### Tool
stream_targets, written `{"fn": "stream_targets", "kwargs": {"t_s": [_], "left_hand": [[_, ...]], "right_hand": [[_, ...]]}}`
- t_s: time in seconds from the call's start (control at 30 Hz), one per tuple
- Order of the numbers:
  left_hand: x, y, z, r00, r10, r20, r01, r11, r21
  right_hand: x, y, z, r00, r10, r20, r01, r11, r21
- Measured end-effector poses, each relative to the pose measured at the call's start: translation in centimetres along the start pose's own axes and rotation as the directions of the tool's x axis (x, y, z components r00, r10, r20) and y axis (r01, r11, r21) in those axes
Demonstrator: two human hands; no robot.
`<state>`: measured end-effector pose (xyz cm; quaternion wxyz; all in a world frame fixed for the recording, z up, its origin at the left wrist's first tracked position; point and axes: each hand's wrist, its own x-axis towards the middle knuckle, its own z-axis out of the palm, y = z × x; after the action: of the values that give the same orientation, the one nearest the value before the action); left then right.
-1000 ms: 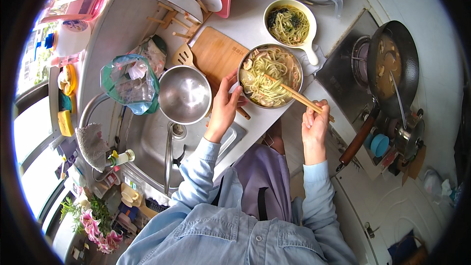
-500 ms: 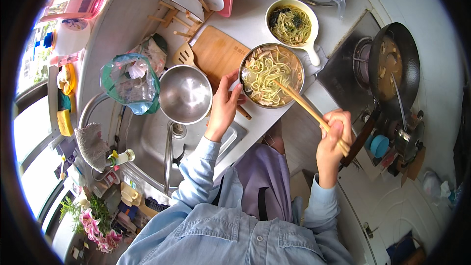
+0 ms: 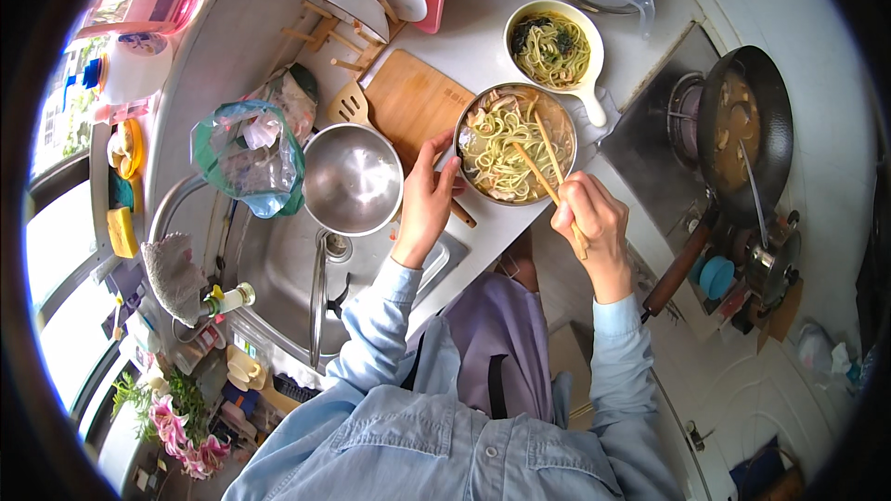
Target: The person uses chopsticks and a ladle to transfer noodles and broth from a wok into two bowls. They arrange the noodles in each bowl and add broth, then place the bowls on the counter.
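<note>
Right hand (image 3: 587,221) is closed around a pair of wooden chopsticks (image 3: 543,167), their tips down in the noodles of a metal bowl (image 3: 515,144). Left hand (image 3: 425,199) is curled against the bowl's near rim, fingers touching it, steadying it. The bowl stands on the white counter (image 3: 483,46), partly over a wooden cutting board (image 3: 413,102).

Risks, as judged:
- The bowl sits close to the counter's front edge, above the sink (image 3: 278,269); a hard pull with the chopsticks could slide or tip it toward the person.
- Resting half on the board, it may rock.
- Broth could slop over the rim if strands are lifted quickly.
- The white bowl of noodles (image 3: 554,48) stands just beside; a wide sweep of the chopsticks could knock it.

Room: tight. An empty steel bowl (image 3: 353,178) lies to the left, the stove and wok (image 3: 747,130) to the right. Free space is mostly upward and toward the person.
</note>
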<state>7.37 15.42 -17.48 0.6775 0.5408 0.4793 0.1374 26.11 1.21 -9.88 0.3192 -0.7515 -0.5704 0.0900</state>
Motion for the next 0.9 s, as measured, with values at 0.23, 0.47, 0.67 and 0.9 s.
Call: {"fn": "stream_targets", "kwargs": {"t_s": [0.23, 0.47, 0.67, 0.9], "left_hand": [[-0.2, 0.3, 0.4, 1.000, 0.001, 0.002, -0.001, 1.000, -0.013], [-0.2, 0.2, 0.6, 0.999, 0.018, -0.035, -0.020, 0.999, -0.038], [0.0, 0.0, 0.2, 1.000, -0.025, 0.014, 0.025, 1.000, -0.012], [0.1, 0.1, 0.2, 1.000, 0.001, 0.004, -0.001, 1.000, 0.005]], "right_hand": [[-1.8, 1.3, 2.2, 0.855, 0.475, -0.208, -0.375, 0.843, 0.387], [-3.4, 5.1, 5.5, 0.306, 0.948, 0.085, -0.376, 0.038, 0.926], [-5.4, 6.7, 6.3, 0.311, 0.897, 0.315, -0.245, -0.245, 0.938], [-5.6, 6.0, 4.8, 0.361, 0.885, 0.292, -0.203, -0.231, 0.951]]}}
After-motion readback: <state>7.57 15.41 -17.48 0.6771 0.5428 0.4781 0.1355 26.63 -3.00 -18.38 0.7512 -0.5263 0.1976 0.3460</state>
